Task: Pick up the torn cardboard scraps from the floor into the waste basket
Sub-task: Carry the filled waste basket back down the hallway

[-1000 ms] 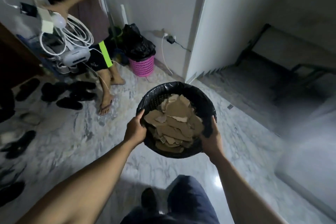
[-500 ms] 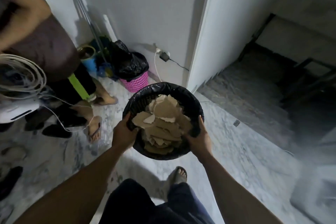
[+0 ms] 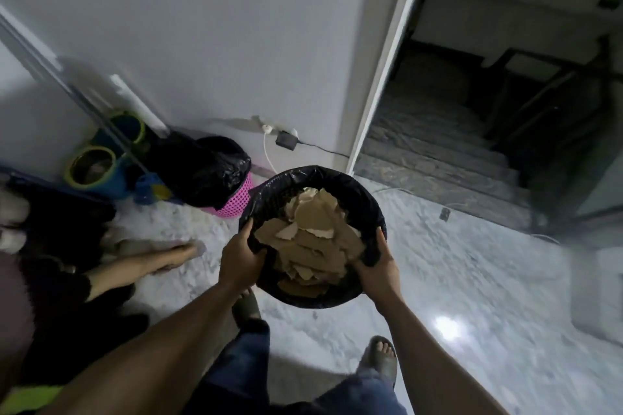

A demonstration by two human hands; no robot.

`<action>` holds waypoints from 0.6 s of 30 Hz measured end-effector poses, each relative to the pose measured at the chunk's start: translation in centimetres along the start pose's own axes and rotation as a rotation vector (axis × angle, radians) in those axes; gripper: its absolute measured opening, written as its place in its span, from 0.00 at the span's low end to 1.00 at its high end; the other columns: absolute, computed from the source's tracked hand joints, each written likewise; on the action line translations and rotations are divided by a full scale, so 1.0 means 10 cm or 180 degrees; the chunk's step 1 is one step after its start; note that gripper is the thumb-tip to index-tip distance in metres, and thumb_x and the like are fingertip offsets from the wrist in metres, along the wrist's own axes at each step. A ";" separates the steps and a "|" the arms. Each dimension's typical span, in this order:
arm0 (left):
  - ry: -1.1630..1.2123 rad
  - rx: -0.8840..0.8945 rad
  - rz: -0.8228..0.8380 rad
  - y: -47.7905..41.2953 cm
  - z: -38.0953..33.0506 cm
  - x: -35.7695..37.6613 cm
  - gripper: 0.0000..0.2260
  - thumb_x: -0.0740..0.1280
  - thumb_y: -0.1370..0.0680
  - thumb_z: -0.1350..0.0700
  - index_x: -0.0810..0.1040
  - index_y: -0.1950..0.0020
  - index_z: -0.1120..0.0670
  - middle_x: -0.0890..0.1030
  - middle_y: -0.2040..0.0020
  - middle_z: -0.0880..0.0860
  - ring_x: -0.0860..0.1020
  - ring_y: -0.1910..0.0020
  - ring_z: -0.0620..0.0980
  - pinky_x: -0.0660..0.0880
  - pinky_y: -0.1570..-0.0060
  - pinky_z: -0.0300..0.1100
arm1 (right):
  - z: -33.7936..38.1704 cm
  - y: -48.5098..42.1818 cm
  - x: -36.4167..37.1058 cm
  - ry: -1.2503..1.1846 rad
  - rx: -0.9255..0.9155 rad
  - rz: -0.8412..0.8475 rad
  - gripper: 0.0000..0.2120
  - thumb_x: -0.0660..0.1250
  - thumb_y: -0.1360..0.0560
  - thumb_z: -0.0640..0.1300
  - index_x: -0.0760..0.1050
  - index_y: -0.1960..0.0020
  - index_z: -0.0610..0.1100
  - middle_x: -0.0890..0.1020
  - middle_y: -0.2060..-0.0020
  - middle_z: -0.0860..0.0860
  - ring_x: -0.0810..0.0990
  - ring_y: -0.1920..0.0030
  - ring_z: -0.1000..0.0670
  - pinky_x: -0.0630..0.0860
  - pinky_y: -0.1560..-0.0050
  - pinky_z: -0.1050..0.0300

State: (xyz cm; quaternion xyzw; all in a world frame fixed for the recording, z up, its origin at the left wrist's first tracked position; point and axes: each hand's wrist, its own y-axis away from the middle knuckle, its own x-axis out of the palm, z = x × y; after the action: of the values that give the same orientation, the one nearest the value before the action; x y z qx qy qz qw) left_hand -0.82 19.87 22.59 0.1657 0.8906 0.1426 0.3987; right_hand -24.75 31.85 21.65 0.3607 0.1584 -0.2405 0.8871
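I hold a round waste basket [image 3: 350,185] lined with a black bag in front of me, above the marble floor. It is heaped with several torn brown cardboard scraps [image 3: 313,239]. My left hand [image 3: 241,258] grips the basket's left rim, thumb over the edge. On the right rim my right hand [image 3: 377,266] is clamped the same way. No loose scraps show on the floor around my feet.
A pink basket [image 3: 236,199] with a black bag stands by the white wall, next to blue-green buckets [image 3: 97,168]. A charger and cable [image 3: 286,141] hang at a wall socket. Another person's bare foot [image 3: 161,254] is at left. Stairs [image 3: 455,158] descend beyond the doorway at right.
The view has swung right and closer to the wall and pink basket. The other person has slid toward the left edge. Both hands still hold the basket.
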 end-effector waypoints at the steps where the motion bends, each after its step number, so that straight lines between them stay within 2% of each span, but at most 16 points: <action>1: -0.0074 -0.0085 0.0082 -0.18 0.04 -0.08 0.35 0.70 0.27 0.49 0.63 0.22 0.53 0.79 0.36 0.58 0.77 0.36 0.57 0.74 0.41 0.47 | 0.07 -0.04 0.15 -0.0068 0.0093 -0.0123 0.42 0.72 0.27 0.48 0.52 0.22 0.64 0.80 0.37 0.49 0.81 0.53 0.46 0.82 0.57 0.46; 3: -0.0221 -0.0160 0.0198 -0.54 0.11 -0.23 0.33 0.71 0.25 0.57 0.63 0.22 0.50 0.77 0.33 0.57 0.75 0.34 0.57 0.72 0.39 0.46 | 0.21 -0.10 0.40 -0.0171 0.0169 -0.0292 0.40 0.71 0.26 0.45 0.54 0.22 0.62 0.80 0.40 0.51 0.77 0.55 0.49 0.80 0.56 0.50; 6: -0.0424 -0.0103 0.0295 -0.99 0.22 -0.40 0.33 0.71 0.25 0.58 0.62 0.22 0.47 0.75 0.31 0.55 0.75 0.33 0.56 0.72 0.38 0.44 | 0.37 -0.21 0.72 -0.0282 0.0152 -0.0353 0.39 0.71 0.26 0.45 0.55 0.24 0.66 0.75 0.46 0.59 0.74 0.51 0.50 0.79 0.53 0.50; 9: -0.0589 0.0021 0.0358 -1.37 0.41 -0.46 0.32 0.70 0.24 0.58 0.62 0.22 0.47 0.74 0.29 0.54 0.74 0.33 0.54 0.72 0.39 0.42 | 0.39 -0.37 1.06 -0.0314 0.0194 -0.0516 0.38 0.71 0.25 0.46 0.56 0.23 0.64 0.73 0.46 0.60 0.73 0.49 0.52 0.75 0.52 0.54; 12: -0.0764 0.0108 0.0451 -1.78 0.71 -0.34 0.32 0.69 0.22 0.57 0.60 0.21 0.46 0.73 0.29 0.54 0.74 0.34 0.54 0.73 0.41 0.43 | 0.31 -0.66 1.42 -0.0297 0.0214 -0.0586 0.38 0.71 0.25 0.47 0.55 0.24 0.67 0.74 0.46 0.61 0.74 0.49 0.53 0.76 0.51 0.53; 14: -0.0883 0.0033 0.0634 -2.02 0.98 -0.17 0.34 0.70 0.23 0.55 0.58 0.21 0.46 0.73 0.29 0.54 0.75 0.36 0.55 0.74 0.43 0.45 | 0.15 -0.92 1.66 -0.0185 0.0345 -0.0577 0.38 0.72 0.25 0.48 0.55 0.24 0.67 0.74 0.47 0.61 0.74 0.49 0.53 0.76 0.53 0.55; 16: -0.0923 0.0006 0.0835 -2.26 1.26 0.05 0.38 0.73 0.26 0.52 0.56 0.20 0.46 0.73 0.30 0.55 0.76 0.37 0.55 0.76 0.43 0.46 | -0.05 -1.16 1.89 -0.0126 0.0428 -0.0612 0.40 0.73 0.27 0.49 0.54 0.25 0.69 0.75 0.46 0.63 0.75 0.51 0.54 0.74 0.58 0.57; 18: -0.0910 -0.0036 0.1119 -2.46 1.52 0.31 0.47 0.78 0.31 0.46 0.54 0.20 0.47 0.69 0.27 0.55 0.71 0.31 0.54 0.73 0.37 0.46 | -0.37 -1.44 2.12 -0.0012 0.0436 -0.0743 0.41 0.74 0.29 0.51 0.55 0.26 0.71 0.77 0.46 0.63 0.76 0.51 0.54 0.74 0.59 0.58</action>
State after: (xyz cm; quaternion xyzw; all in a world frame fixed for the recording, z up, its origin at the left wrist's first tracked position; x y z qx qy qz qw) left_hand 4.33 0.76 1.26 0.3347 0.7817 0.1900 0.4907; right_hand -15.26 18.85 1.38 0.3991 0.1809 -0.3531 0.8267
